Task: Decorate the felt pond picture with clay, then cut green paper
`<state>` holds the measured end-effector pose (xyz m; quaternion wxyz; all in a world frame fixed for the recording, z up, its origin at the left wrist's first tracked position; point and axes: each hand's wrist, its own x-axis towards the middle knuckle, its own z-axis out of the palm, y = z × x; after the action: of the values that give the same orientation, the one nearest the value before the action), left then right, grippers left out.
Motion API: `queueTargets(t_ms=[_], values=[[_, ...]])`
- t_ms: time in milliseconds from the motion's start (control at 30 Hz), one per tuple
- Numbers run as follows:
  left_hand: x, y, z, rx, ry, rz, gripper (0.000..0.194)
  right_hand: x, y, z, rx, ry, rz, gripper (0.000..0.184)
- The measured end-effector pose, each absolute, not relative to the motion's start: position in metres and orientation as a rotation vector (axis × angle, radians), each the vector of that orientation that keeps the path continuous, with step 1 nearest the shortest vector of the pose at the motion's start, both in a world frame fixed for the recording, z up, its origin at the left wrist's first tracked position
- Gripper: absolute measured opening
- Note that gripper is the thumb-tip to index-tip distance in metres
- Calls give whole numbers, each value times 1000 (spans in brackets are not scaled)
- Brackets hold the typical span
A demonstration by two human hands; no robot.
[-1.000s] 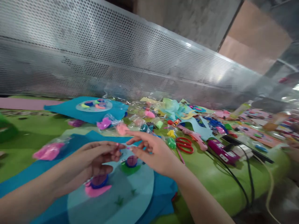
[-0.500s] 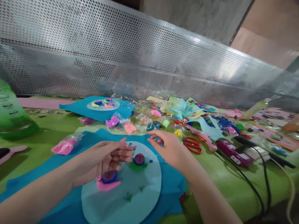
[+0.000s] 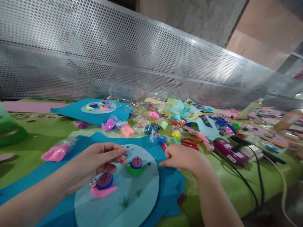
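Note:
My left hand [image 3: 101, 160] is closed in a pinch over the upper left of a light-blue paper circle [image 3: 132, 201]. A tiny blue bit of clay [image 3: 125, 154] shows at its fingertips. Below that hand lies a pink clay snail [image 3: 101, 192] with a purple-and-blue round shell [image 3: 105, 180]. Right of its fingertips sits a green snail [image 3: 134, 170] with a similar shell [image 3: 136, 162]. My right hand [image 3: 182, 157] is curled low over the right side of the dark-blue paper [image 3: 169, 189], beside a red object [image 3: 163, 147]; its fingertips are mostly hidden.
Bagged clay lies behind, including pink [image 3: 56, 153], purple [image 3: 109, 125] and blue [image 3: 161, 139] lumps. Red scissors [image 3: 190, 143] and a purple-and-white device [image 3: 230, 152] with cables are at right. A second snail picture [image 3: 111, 108] lies behind; a green bottle [image 3: 10, 126] stands left.
My hands have moved apart: the right has gone right and down, and its fingers have curled. My left fingers have drawn into a pinch. The view has shifted slightly to the right.

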<state>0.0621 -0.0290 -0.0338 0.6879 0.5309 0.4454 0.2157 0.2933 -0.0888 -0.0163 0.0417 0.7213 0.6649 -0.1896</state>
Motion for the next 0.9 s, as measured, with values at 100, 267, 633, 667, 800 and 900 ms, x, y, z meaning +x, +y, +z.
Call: queueTargets(t_ms=[100, 267, 633, 667, 800, 900], values=[[62, -30, -33, 1209, 1034, 470, 21, 290, -88, -15, 2165, 2014, -518, 28], [61, -27, -37, 1230, 1060, 458, 22, 286, -85, -14, 2086, 1986, -514, 34], [55, -15, -54, 1212, 1107, 495, 20, 289, -98, -27, 2192, 2020, -419, 47], [56, -16, -53, 1208, 1119, 515, 21, 289, -101, -30, 2215, 2041, -363, 45], [62, -21, -47, 1157, 1210, 569, 33, 284, -113, -41, 2260, 2095, -174, 40], [64, -21, -50, 1181, 1223, 564, 37, 280, -117, -47, 2283, 2098, -45, 36]])
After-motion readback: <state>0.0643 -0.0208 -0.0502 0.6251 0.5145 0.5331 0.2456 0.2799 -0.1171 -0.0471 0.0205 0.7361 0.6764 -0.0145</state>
